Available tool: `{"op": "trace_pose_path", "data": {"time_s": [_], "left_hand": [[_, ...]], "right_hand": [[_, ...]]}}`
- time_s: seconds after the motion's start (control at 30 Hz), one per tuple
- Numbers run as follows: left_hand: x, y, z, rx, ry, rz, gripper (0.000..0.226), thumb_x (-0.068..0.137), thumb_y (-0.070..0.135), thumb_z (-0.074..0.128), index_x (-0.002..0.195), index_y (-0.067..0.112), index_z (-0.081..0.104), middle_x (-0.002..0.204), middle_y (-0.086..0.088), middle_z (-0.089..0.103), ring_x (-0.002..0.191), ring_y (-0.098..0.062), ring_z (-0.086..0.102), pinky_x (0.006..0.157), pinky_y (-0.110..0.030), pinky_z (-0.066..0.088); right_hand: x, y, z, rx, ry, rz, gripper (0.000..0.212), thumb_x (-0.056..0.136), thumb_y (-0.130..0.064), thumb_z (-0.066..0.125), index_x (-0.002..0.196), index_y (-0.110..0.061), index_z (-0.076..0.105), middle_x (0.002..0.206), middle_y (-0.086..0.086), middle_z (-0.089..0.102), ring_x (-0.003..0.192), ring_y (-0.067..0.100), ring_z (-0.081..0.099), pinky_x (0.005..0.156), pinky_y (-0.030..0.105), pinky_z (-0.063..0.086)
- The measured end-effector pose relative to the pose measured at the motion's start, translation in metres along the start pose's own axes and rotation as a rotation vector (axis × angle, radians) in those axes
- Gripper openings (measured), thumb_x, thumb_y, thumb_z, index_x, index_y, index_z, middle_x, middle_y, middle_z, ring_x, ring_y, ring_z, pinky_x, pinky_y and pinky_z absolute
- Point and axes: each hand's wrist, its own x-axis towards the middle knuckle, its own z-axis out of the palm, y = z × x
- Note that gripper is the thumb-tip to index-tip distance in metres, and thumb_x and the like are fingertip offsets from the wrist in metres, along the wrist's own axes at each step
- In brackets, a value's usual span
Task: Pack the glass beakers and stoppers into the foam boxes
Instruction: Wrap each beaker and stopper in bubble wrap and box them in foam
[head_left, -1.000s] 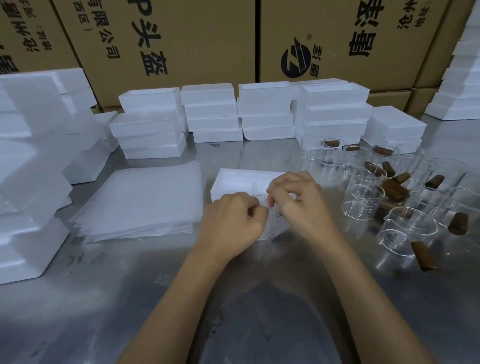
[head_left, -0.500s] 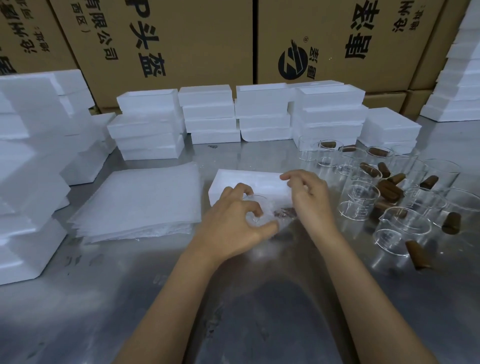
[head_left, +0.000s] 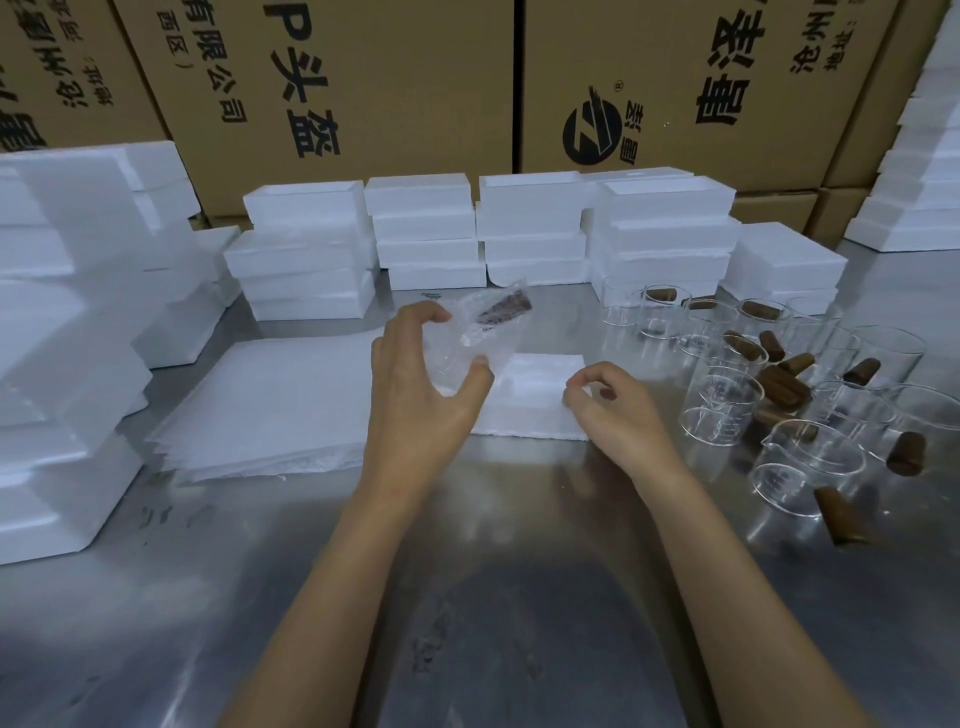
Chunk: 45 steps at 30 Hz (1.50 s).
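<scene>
Glass wrapped in thin clear film sits in your left hand (head_left: 423, 395), seen from the camera on your head: your fingers curl round the wrapped beaker (head_left: 470, 340), and a brown stopper (head_left: 503, 312) shows inside the wrap. You hold it up above the open foam box (head_left: 530, 400) on the metal table (head_left: 467, 597). Your right hand (head_left: 613, 410) rests at the box's right edge, fingers curled; whether it pinches anything, you cannot tell. You seem to be at the step of putting one wrapped beaker in its box. Next, lower it gently into the hollow and keep the box from sliding. More beakers (head_left: 727, 400) and stoppers (head_left: 784, 384) wait at the right, and wrap sheets (head_left: 270, 400) lie at the left.
</scene>
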Motion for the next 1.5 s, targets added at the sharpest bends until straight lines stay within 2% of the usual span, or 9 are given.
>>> {"op": "trace_pose_path", "data": {"time_s": [0.07, 0.27, 0.5, 0.73, 0.97, 1.13, 1.27, 1.4, 1.5], "left_hand": [[-0.001, -0.004, 0.002, 0.012, -0.038, 0.044, 0.050, 0.085, 0.031, 0.067, 0.125, 0.044, 0.041, 0.120, 0.039, 0.042, 0.116, -0.006, 0.043, 0.090, -0.011, 0.035], [-0.005, -0.020, 0.012, 0.195, -0.220, 0.064, 0.043, 0.097, 0.030, 0.057, 0.139, 0.035, 0.047, 0.148, 0.005, 0.040, 0.134, -0.014, 0.029, 0.107, -0.024, 0.025], [-0.005, -0.033, 0.014, 0.200, -0.275, 0.049, 0.046, 0.102, 0.031, 0.051, 0.147, 0.037, 0.043, 0.158, 0.001, 0.026, 0.144, -0.014, 0.018, 0.113, -0.026, 0.017], [-0.003, -0.039, 0.019, 0.350, -0.322, 0.036, 0.044, 0.100, 0.033, 0.053, 0.144, 0.035, 0.049, 0.152, -0.004, 0.037, 0.138, -0.023, 0.031, 0.114, -0.035, 0.020], [-0.002, -0.025, 0.020, 0.430, -0.346, -0.068, 0.049, 0.102, 0.041, 0.043, 0.150, 0.033, 0.040, 0.162, -0.003, 0.023, 0.150, -0.021, 0.011, 0.119, -0.037, 0.010], [0.058, -0.024, 0.006, 0.286, -0.135, -0.065, 0.049, 0.099, 0.030, 0.051, 0.146, 0.015, 0.048, 0.154, -0.009, 0.041, 0.144, -0.026, 0.033, 0.120, -0.041, 0.023], [0.143, -0.057, -0.014, 0.536, -0.108, -0.055, 0.055, 0.092, 0.023, 0.062, 0.141, 0.005, 0.044, 0.139, -0.019, 0.049, 0.130, -0.037, 0.043, 0.103, -0.043, 0.035], [0.210, -0.104, -0.028, 0.930, -0.319, -0.212, 0.086, 0.089, 0.030, 0.067, 0.156, 0.011, 0.015, 0.161, -0.017, 0.016, 0.147, -0.036, 0.018, 0.115, -0.051, 0.026], [0.238, -0.131, -0.033, 1.071, -0.391, -0.268, 0.097, 0.086, 0.028, 0.071, 0.157, 0.010, 0.006, 0.164, -0.017, 0.004, 0.150, -0.035, 0.008, 0.119, -0.052, 0.023]], "right_hand": [[-0.001, -0.002, 0.001, -0.032, -0.009, -0.007, 0.004, 0.086, -0.023, 0.065, 0.089, -0.021, 0.066, 0.108, 0.007, 0.068, 0.100, 0.024, 0.061, 0.066, 0.014, 0.039], [-0.004, -0.003, 0.000, -0.023, -0.033, -0.017, 0.005, 0.085, -0.025, 0.063, 0.086, -0.021, 0.066, 0.080, -0.002, 0.060, 0.071, 0.013, 0.051, 0.067, 0.027, 0.041], [-0.006, -0.004, -0.001, -0.018, -0.032, -0.008, 0.006, 0.085, -0.024, 0.062, 0.088, -0.019, 0.066, 0.077, -0.005, 0.058, 0.069, 0.012, 0.050, 0.071, 0.028, 0.042], [-0.004, -0.002, 0.002, -0.021, -0.003, -0.006, 0.004, 0.084, -0.026, 0.062, 0.083, -0.022, 0.064, 0.084, -0.006, 0.060, 0.078, 0.014, 0.053, 0.082, 0.033, 0.048], [0.000, 0.004, 0.013, -0.078, 0.045, -0.111, 0.010, 0.081, -0.024, 0.064, 0.075, -0.029, 0.058, 0.093, -0.013, 0.050, 0.082, 0.011, 0.051, 0.082, 0.031, 0.044], [0.009, 0.008, 0.019, -0.063, 0.096, -0.168, 0.009, 0.085, -0.024, 0.062, 0.087, -0.033, 0.064, 0.096, -0.014, 0.052, 0.081, 0.013, 0.056, 0.087, 0.040, 0.051], [0.015, 0.009, 0.020, 0.027, 0.076, -0.168, 0.027, 0.086, -0.023, 0.063, 0.110, -0.033, 0.062, 0.101, -0.017, 0.059, 0.092, 0.013, 0.058, 0.092, 0.043, 0.050], [0.023, 0.013, 0.024, 0.107, 0.104, -0.089, 0.028, 0.085, -0.027, 0.064, 0.111, -0.036, 0.059, 0.097, -0.019, 0.063, 0.092, 0.010, 0.060, 0.092, 0.043, 0.050], [0.028, 0.019, 0.024, 0.132, 0.121, -0.069, 0.027, 0.084, -0.028, 0.065, 0.109, -0.037, 0.059, 0.093, -0.020, 0.065, 0.088, 0.005, 0.060, 0.089, 0.040, 0.051]]}}
